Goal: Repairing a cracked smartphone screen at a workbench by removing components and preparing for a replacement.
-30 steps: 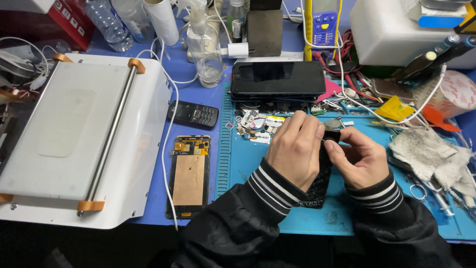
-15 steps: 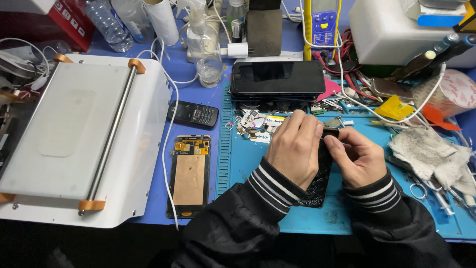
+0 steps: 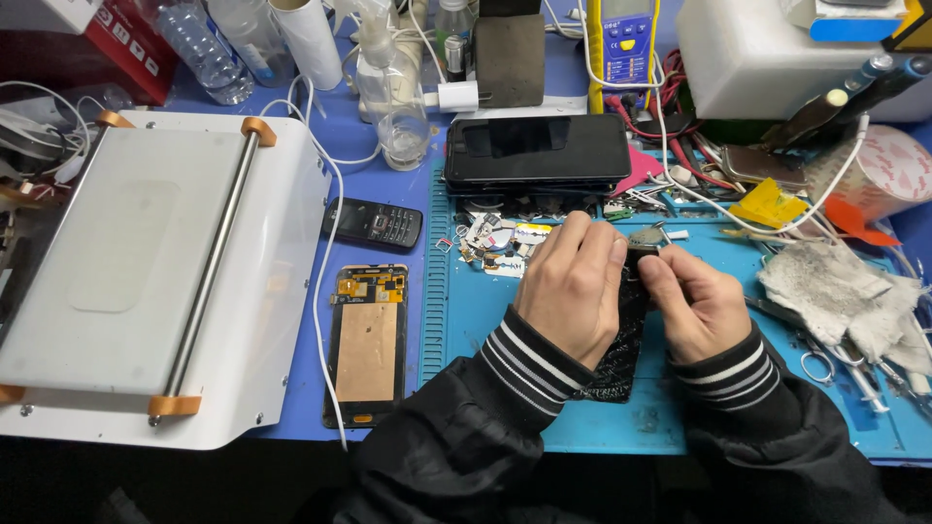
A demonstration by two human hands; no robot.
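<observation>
Both hands close round a cracked black phone lying on the blue mat. The left hand covers its upper part, and the right hand pinches its top edge.

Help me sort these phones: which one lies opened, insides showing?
The one beside the white machine: the opened phone, copper sheet and circuitry exposed. The keypad phone looks intact.

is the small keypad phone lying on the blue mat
No, the keypad phone lies left of the mat, on the table.

Blue bench — mat, phones.
</observation>
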